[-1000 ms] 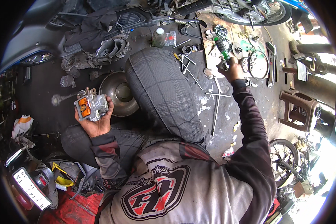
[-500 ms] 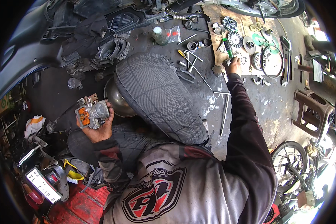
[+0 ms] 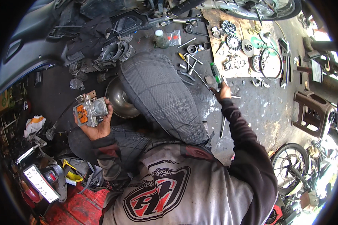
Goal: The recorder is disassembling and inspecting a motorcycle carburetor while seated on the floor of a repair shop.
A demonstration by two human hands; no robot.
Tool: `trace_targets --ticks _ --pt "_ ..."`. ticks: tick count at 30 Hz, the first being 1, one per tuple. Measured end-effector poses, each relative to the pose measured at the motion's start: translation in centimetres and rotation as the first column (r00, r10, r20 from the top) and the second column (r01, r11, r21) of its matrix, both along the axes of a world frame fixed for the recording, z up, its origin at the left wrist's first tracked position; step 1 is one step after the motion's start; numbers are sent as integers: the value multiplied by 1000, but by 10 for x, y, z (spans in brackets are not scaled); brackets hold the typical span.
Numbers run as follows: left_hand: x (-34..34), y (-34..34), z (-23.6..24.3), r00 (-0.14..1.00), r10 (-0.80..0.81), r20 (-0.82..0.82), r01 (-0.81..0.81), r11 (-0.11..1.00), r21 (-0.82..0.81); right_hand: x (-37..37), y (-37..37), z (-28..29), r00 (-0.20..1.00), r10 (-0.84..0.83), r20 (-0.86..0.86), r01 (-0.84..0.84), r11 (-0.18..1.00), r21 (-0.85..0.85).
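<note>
My left hand point(image 3: 99, 129) is closed around a metal throttle body point(image 3: 93, 109) with an orange part on its side. It is held up over my folded leg, left of a shiny metal bowl point(image 3: 114, 95). On the right, my right hand point(image 3: 224, 92) grips a screwdriver by the near end of its green handle point(image 3: 215, 71). The handle's far end points away from me, and the fingers hide the rest. This hand is above the dark floor, just short of the cardboard sheet point(image 3: 218, 47), near a T-handle wrench point(image 3: 223, 127) that my forearm partly covers.
Variator discs, a drive belt point(image 3: 271, 63) and other parts lie on the cardboard. Wrenches and sockets point(image 3: 192, 49) are on the floor beyond my knee, near a glass jar point(image 3: 160, 39). A brown stool point(image 3: 314, 112) stands at right. Scooter bodywork point(image 3: 37, 37) fills the upper left.
My right hand has drawn back from the cardboard toward me and slightly left, bringing the green-handled screwdriver with it. The left hand still holds the throttle body, shifted only slightly.
</note>
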State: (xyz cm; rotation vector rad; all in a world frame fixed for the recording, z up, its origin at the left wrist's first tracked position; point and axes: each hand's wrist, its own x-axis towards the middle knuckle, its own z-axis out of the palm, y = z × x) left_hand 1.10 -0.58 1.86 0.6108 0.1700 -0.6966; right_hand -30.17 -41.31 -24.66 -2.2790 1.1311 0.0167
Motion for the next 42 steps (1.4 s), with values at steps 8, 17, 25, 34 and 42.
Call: trace_targets --ticks 8,17,25,34,42 --pt "4 -24 22 1000 -17 -3 17 1000 5 24 80 110 973 -218 69 164 875 455" --pt "8 -9 46 982 138 130 -156 977 143 33 90 180 942 31 334 -158 919 361" --pt "9 2 53 982 122 146 -119 993 -26 71 89 237 377 -486 788 -61 836 545" --pt "-9 -4 24 988 122 95 -123 992 8 110 84 363 353 -255 900 -96 947 306" --pt "-13 -1 46 999 -28 -37 23 989 -146 130 109 387 241 -403 883 -887 278 369"
